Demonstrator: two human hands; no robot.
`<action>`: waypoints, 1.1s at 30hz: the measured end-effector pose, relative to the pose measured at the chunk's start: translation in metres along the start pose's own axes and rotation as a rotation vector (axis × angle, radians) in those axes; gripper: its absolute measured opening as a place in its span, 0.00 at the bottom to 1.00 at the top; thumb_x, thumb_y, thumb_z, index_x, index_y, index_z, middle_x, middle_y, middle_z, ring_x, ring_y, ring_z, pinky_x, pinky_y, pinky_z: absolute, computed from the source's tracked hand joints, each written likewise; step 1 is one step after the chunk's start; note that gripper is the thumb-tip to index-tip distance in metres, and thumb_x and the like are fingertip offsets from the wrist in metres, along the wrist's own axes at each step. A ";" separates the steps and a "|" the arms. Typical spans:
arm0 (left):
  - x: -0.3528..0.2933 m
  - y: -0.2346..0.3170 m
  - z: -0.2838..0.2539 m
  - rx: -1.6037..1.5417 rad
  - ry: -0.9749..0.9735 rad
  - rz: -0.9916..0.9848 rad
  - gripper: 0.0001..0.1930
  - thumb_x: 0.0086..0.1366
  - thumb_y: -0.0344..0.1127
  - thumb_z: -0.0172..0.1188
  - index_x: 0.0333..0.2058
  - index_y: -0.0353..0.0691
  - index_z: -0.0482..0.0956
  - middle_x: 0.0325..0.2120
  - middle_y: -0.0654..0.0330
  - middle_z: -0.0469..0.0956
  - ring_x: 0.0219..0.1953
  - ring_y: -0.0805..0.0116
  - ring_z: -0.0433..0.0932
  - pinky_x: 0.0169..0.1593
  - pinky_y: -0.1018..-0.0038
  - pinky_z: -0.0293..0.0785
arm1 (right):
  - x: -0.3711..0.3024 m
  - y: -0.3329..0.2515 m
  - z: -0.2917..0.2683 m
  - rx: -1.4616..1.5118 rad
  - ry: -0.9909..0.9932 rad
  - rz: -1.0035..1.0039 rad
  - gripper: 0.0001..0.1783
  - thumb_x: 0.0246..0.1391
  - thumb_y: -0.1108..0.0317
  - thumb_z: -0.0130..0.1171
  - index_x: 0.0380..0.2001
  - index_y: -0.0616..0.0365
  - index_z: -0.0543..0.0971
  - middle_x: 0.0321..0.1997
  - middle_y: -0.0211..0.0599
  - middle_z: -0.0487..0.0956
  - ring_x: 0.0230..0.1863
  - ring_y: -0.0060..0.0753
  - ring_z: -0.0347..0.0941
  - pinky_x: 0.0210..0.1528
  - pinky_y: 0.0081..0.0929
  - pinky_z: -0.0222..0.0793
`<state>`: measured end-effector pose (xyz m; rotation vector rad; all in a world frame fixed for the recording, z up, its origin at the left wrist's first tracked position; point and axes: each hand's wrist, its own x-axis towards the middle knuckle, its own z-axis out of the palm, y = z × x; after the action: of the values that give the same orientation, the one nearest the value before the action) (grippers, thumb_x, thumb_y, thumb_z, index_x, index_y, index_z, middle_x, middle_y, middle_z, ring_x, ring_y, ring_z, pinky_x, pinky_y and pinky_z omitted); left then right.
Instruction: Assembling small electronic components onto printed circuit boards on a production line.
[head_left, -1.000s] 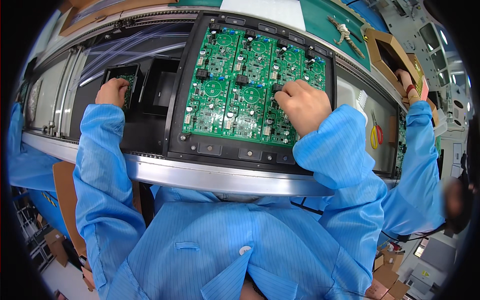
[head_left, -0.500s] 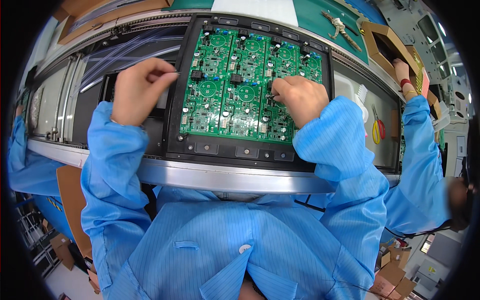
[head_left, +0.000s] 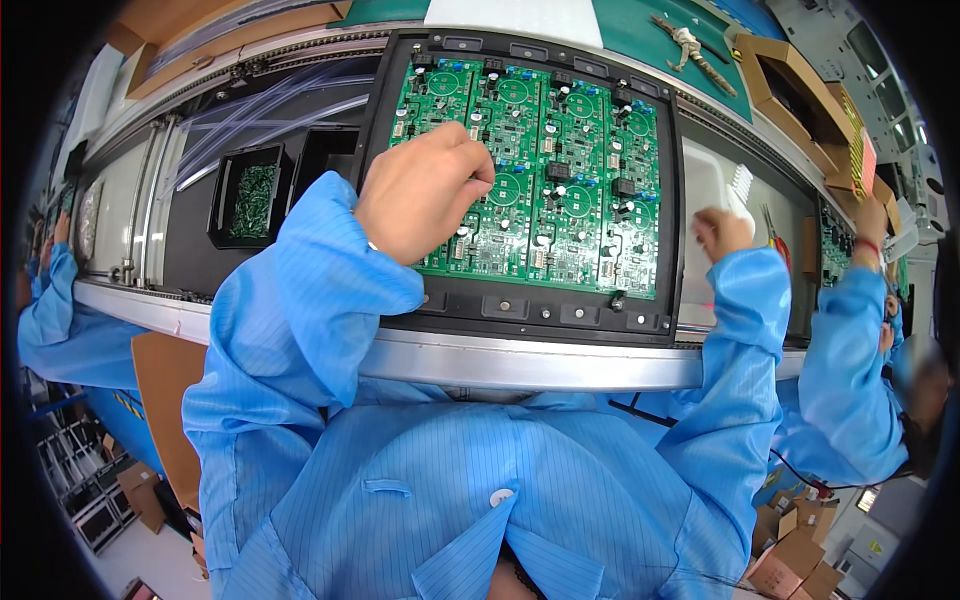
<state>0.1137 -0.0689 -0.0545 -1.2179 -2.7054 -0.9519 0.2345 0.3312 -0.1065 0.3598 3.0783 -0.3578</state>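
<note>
A panel of green circuit boards (head_left: 570,240) lies in a black frame (head_left: 520,325), with black blocks, small cylinders and blue parts standing on it. My left hand (head_left: 425,190) is above the panel's left part, thumb and fingertips pinched together. Whatever may be between those fingertips is too small to make out, and the hand hides the boards beneath. Off the frame's right edge, my right hand (head_left: 722,232) is beside a white comb-edged plastic piece (head_left: 741,187). Its fingers are loosely curled and apart, with nothing visible in them.
Left of the frame, a black bin (head_left: 250,195) holds many small green parts, and another black bin (head_left: 325,155) adjoins it. Red-handled scissors (head_left: 778,245) lie at the right. A cardboard box (head_left: 790,95) stands far right, near a co-worker's hand (head_left: 868,218). A metal rail (head_left: 520,368) runs in front.
My left hand has moved right, from beside the bins to over the panel. My right hand has left the boards and moved right past the frame, uncovering black blocks there.
</note>
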 end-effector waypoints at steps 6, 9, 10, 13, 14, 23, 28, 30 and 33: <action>0.004 -0.006 0.010 0.190 -0.016 0.037 0.02 0.53 0.27 0.58 0.27 0.42 0.75 0.28 0.64 0.71 0.27 0.63 0.72 0.32 0.72 0.69 | -0.008 -0.022 0.033 -0.156 -0.353 0.002 0.11 0.48 0.70 0.54 0.35 0.62 0.79 0.30 0.46 0.80 0.30 0.49 0.76 0.35 0.36 0.71; 0.005 -0.007 0.010 0.235 -0.032 0.039 0.02 0.53 0.28 0.58 0.27 0.42 0.75 0.28 0.64 0.71 0.27 0.62 0.73 0.33 0.71 0.70 | 0.002 -0.020 0.053 -0.156 -0.347 0.007 0.11 0.47 0.70 0.54 0.34 0.64 0.79 0.31 0.48 0.80 0.30 0.50 0.76 0.34 0.36 0.71; 0.005 -0.007 0.010 0.238 -0.034 0.040 0.02 0.53 0.28 0.58 0.27 0.42 0.75 0.28 0.64 0.71 0.27 0.63 0.73 0.32 0.71 0.70 | 0.003 -0.018 0.058 -0.161 -0.345 0.006 0.11 0.47 0.70 0.55 0.34 0.65 0.78 0.31 0.49 0.80 0.30 0.50 0.76 0.34 0.36 0.71; 0.005 -0.006 0.011 0.243 -0.039 0.045 0.02 0.52 0.28 0.59 0.27 0.42 0.75 0.28 0.64 0.70 0.27 0.63 0.73 0.32 0.71 0.70 | 0.004 -0.008 0.070 -0.179 -0.341 0.007 0.12 0.46 0.70 0.55 0.33 0.66 0.78 0.31 0.51 0.80 0.30 0.51 0.76 0.33 0.36 0.71; 0.004 -0.006 0.011 0.245 -0.039 0.043 0.02 0.52 0.28 0.59 0.27 0.42 0.75 0.28 0.64 0.70 0.27 0.63 0.73 0.32 0.71 0.70 | 0.003 -0.002 0.073 -0.185 -0.340 0.005 0.12 0.45 0.70 0.55 0.32 0.67 0.78 0.31 0.51 0.80 0.30 0.52 0.76 0.33 0.36 0.71; 0.007 0.002 0.017 0.483 -0.001 0.181 0.03 0.46 0.27 0.59 0.22 0.41 0.74 0.26 0.60 0.70 0.27 0.63 0.73 0.30 0.67 0.72 | -0.006 -0.024 0.034 0.045 -0.272 0.029 0.11 0.44 0.72 0.55 0.30 0.69 0.78 0.28 0.52 0.79 0.27 0.48 0.76 0.30 0.35 0.71; 0.009 0.003 0.015 0.473 -0.023 0.159 0.02 0.50 0.27 0.57 0.24 0.41 0.73 0.25 0.64 0.69 0.26 0.63 0.73 0.28 0.70 0.70 | 0.000 -0.022 0.033 0.145 -0.198 0.151 0.09 0.41 0.75 0.57 0.28 0.69 0.77 0.26 0.47 0.79 0.24 0.39 0.75 0.29 0.32 0.71; 0.010 0.005 0.017 0.503 -0.031 0.172 0.02 0.50 0.27 0.57 0.23 0.41 0.73 0.25 0.64 0.69 0.26 0.63 0.73 0.29 0.70 0.70 | -0.001 -0.016 0.036 0.214 -0.154 0.127 0.09 0.42 0.77 0.56 0.30 0.69 0.77 0.27 0.45 0.79 0.25 0.35 0.75 0.29 0.29 0.71; 0.015 0.011 0.021 0.589 -0.057 0.220 0.02 0.50 0.27 0.57 0.23 0.42 0.73 0.25 0.64 0.69 0.26 0.63 0.73 0.29 0.70 0.70 | -0.007 -0.002 0.035 0.424 -0.018 0.066 0.12 0.43 0.81 0.56 0.35 0.66 0.76 0.30 0.40 0.79 0.29 0.26 0.74 0.30 0.22 0.71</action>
<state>0.1156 -0.0419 -0.0623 -1.3637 -2.5271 -0.0769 0.2410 0.3200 -0.1397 0.4593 2.9430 -1.0072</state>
